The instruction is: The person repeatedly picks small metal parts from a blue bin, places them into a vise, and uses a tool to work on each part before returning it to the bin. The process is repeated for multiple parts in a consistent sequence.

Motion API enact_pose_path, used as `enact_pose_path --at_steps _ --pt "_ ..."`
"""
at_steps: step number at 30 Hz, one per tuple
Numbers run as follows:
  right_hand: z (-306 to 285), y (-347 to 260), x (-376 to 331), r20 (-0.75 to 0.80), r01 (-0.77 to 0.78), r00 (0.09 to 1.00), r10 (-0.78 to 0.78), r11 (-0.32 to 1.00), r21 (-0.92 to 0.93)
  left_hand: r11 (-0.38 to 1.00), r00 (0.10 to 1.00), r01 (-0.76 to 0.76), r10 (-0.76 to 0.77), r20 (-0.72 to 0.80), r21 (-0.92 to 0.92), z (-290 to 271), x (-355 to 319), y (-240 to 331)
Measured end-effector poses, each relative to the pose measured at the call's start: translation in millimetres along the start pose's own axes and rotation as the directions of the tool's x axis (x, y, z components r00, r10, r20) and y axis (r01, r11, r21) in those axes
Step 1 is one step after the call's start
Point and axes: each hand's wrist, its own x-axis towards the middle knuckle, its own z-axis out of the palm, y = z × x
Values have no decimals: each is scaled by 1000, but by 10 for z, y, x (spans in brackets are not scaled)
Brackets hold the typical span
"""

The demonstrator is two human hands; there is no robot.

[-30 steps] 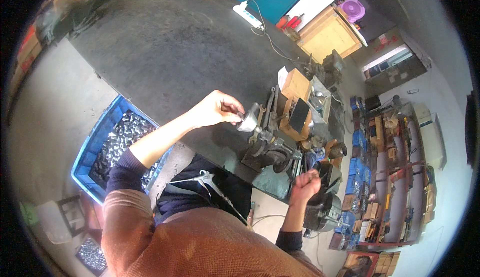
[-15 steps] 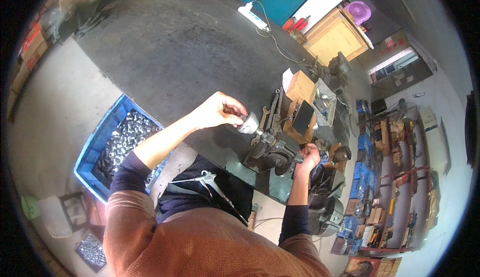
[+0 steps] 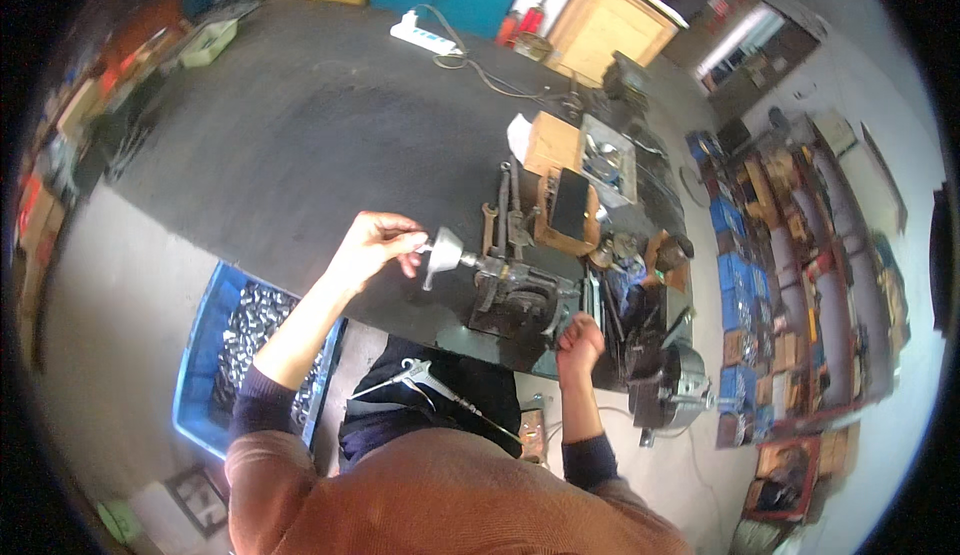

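A dark metal bench fixture stands at the table's near edge. From its left end a spindle bears a silver cone-shaped metal piece. My left hand is at the wide end of this cone, thumb and fingers pinched on a small metal part, which is partly hidden by the fingertips. At the fixture's right end, my right hand is closed in a fist close to its lever side. What lies inside that fist is hidden.
Wrenches and an open cardboard box lie behind the fixture. A blue crate of small metal parts stands left of my lap, where an air blow gun rests. Further right is a bench grinder-like machine.
The whole view has swung. My left hand's fingers have drawn off the cone's side to its wide end, showing a small part between them. My right hand has come down, still closed.
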Motion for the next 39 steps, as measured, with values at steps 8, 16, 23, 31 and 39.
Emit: enact_pose_path --at_steps 8,16,23,31,39 --pt "638 -240 562 149 232 960 -237 971 51 997 990 -36 45 -135 63 -55 -73 -22" --pt "156 -374 -812 320 479 811 -490 870 119 949 932 155 -48 -359 274 -865 -1119 -311" --pt "-385 695 -1318 424 329 877 225 362 -872 128 965 237 84 -249 963 -1662 -2274 -1091" --pt "49 804 -1306 420 413 749 512 135 -901 704 952 289 -140 -273 648 -541 -1853 -727" --pt "-300 335 -1501 528 -5 396 751 577 -817 853 837 388 -485 253 349 532 -1605 -1240"
